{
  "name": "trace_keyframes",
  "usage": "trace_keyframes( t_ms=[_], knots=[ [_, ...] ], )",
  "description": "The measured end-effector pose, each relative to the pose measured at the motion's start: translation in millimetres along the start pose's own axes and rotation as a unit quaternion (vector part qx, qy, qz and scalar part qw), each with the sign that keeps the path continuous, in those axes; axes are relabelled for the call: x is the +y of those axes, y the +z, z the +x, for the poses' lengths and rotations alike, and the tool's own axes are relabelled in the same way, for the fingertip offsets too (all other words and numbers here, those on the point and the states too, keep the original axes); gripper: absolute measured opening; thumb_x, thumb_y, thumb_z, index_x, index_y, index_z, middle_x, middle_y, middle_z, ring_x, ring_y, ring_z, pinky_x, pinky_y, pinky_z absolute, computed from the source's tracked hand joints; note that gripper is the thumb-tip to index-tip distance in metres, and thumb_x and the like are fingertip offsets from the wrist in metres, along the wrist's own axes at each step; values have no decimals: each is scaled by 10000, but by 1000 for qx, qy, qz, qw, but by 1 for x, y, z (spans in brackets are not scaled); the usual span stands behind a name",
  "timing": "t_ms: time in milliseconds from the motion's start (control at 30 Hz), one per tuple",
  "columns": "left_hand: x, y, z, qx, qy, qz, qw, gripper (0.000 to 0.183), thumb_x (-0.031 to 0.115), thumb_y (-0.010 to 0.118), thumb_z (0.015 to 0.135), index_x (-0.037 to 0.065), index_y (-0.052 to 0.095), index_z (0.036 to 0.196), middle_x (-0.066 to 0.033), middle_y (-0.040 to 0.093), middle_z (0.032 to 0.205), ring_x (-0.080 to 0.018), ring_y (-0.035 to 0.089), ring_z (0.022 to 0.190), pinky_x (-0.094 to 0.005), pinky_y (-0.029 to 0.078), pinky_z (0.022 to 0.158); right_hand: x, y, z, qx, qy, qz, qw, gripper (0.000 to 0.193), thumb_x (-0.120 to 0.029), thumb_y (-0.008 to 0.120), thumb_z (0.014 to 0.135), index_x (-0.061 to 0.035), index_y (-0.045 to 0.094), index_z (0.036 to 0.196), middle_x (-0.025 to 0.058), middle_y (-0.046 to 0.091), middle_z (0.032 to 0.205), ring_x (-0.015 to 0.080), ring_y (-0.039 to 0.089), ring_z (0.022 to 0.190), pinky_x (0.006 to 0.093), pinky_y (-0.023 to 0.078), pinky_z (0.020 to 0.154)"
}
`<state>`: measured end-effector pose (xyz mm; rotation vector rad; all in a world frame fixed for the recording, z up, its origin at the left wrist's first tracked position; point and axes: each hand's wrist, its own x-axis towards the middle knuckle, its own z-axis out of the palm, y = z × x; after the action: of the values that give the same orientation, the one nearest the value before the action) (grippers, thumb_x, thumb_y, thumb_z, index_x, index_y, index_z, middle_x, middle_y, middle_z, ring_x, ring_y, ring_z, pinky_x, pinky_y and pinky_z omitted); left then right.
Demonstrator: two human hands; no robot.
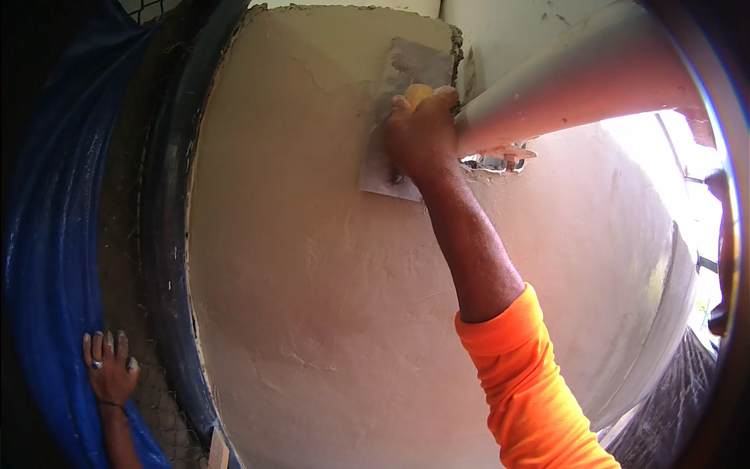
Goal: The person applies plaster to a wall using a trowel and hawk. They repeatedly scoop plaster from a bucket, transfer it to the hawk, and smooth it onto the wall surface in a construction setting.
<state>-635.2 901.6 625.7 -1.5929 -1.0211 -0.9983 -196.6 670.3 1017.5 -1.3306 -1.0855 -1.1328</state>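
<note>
High on the wall, my right hand is closed around the yellow handle of a plastering trowel. The flat, smeared metal blade of the trowel lies against the grey-brown plaster, close to the plaster's ragged upper right edge. My fingers hide most of the handle. At the lower left, my left hand rests with fingers stretched upward at the edge of a blue tarp. It wears a ring, its fingertips are whitish with residue, and nothing shows in it.
A large pale pipe slants across the upper right, by a rough opening with a small fitting. A dark curved strip borders the plaster on the left, beside wire mesh. Dark plastic sheeting hangs at the lower right.
</note>
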Motion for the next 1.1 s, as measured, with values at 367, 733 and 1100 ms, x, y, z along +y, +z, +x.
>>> trace_keyframes(
  t_ms=[367, 733, 1100],
  knots=[
    [4, -8, 3, -9, -9, -3, 1000, 615, 246, 782, 695, 55, 645, 1263, -207, 573, 1262, -373, 441, 1322, -561, 265, 1235, -1, 18, 47, -32, 43, 115, 992, 817, -230, 581, 942, 277, 115, 1382, 439, 585, 1189, 496, 646, 1119, 446, 513, 1013],
    [6, -15, 9, 27, 5, 23, 999, 573, 248, 778, 692, 101, 640, 1229, -152, 594, 1206, -339, 491, 1268, -560, 310, 1215, -52, 55, 132, -168, -406, -141, 887, 406, -274, 671, 968, -31, 468, 1222, 133, 592, 764, 212, 647, 605, 344, 559, 506],
    [4, -11, 8, 19, 9, 9, 1000, 591, 239, 776, 678, 96, 624, 1231, -169, 586, 1219, -348, 469, 1287, -578, 303, 1208, -61, 22, 11, -434, -303, -39, 847, 365, -303, 690, 937, -57, 501, 1129, 163, 618, 769, 331, 631, 675, 483, 510, 640]
  ],
)
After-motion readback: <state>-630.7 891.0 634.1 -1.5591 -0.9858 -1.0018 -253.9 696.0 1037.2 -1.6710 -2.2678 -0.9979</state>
